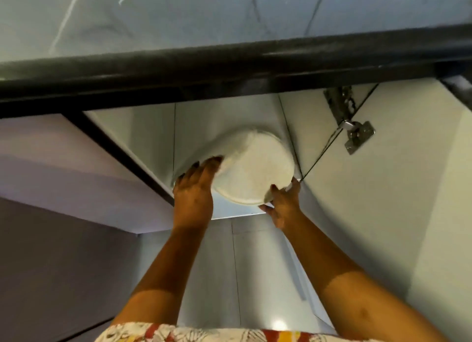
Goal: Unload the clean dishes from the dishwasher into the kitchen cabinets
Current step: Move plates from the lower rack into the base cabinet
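A round white dish (255,170), seen from below, is raised overhead at the edge of a cabinet shelf (229,211). My left hand (195,186) lies against its left rim with the fingers reaching up along the side. My right hand (282,201) grips the lower right rim, thumb on the near face. Both arms stretch upward from the bottom of the view. The dish's upper side is hidden, and the picture is blurred.
A dark cabinet frame bar (229,71) runs across above the dish. The open cabinet door (383,214) stands at the right, with a metal hinge (357,132) on it. A grey panel (63,175) fills the left. The ceiling (229,15) shows at the top.
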Tool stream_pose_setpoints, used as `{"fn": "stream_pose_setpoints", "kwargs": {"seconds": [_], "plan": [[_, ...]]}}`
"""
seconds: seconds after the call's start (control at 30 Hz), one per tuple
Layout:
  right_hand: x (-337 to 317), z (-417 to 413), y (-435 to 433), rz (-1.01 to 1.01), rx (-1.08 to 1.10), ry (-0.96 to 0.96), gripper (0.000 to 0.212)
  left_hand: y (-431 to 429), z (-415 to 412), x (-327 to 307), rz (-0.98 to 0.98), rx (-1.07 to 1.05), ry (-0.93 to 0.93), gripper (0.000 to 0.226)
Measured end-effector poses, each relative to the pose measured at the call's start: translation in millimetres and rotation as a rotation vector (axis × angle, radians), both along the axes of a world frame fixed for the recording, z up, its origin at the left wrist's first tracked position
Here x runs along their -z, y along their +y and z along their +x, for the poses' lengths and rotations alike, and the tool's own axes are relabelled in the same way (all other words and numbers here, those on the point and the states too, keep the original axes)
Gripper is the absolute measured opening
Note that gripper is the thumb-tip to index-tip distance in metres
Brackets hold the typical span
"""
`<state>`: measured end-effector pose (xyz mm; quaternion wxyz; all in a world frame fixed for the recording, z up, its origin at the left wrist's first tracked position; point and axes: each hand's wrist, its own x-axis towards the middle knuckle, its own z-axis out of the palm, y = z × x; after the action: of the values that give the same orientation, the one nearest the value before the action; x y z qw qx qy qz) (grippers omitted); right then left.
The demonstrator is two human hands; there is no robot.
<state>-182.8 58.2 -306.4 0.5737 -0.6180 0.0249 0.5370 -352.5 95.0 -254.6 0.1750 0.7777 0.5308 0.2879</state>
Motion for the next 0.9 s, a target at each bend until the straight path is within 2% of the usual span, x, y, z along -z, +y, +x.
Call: {"fn": "stream_pose_setpoints", "kwargs": {"seconds": [0.07,0.13,0.2,0.27,0.37,0.4,0.53,0.67,0.73,0.8,0.9], "plan": [[-2,0,3,-0.059,-0.042,-0.026,0.05,9,15,-23,-0.096,-0.197,-0.242,0.028],[-2,0,9,-0.101,-0.044,-0.051,0.054,16,22,-47,-0.146,-0.303,-0.322,0.027],[2,1,16,-0.159,-0.012,-0.088,0.058,24,21,-56,-0.099,-0.388,-0.333,0.031],[4,3,24,-0.211,0.074,-0.063,0.044,33,17,-55,-0.096,-0.528,-0.365,0.034],[-1,6,32,-0.223,0.222,0.103,0.016,41,10,-50,-0.184,-0.676,-0.554,0.032],[-2,6,33,-0.225,0.218,0.127,0.014,43,11,-46,-0.222,-0.707,-0.627,0.031],[6,0,33,-0.195,0.056,-0.056,0.055,44,19,-4,-0.497,-0.873,-0.894,0.029],[14,-3,27,-0.114,0.063,-0.021,0.061,32,15,40,-0.812,-1.031,-1.218,0.037],[16,-2,24,-0.056,0.036,-0.01,0.065,29,14,47,-0.831,-1.02,-1.299,0.04],[16,-6,19,-0.066,-0.079,-0.193,0.067,33,16,46,-0.784,-0.99,-1.314,0.042],[16,-14,6,-0.029,-0.259,-0.78,0.066,47,14,49,-0.825,-0.984,-1.241,0.044]]}}
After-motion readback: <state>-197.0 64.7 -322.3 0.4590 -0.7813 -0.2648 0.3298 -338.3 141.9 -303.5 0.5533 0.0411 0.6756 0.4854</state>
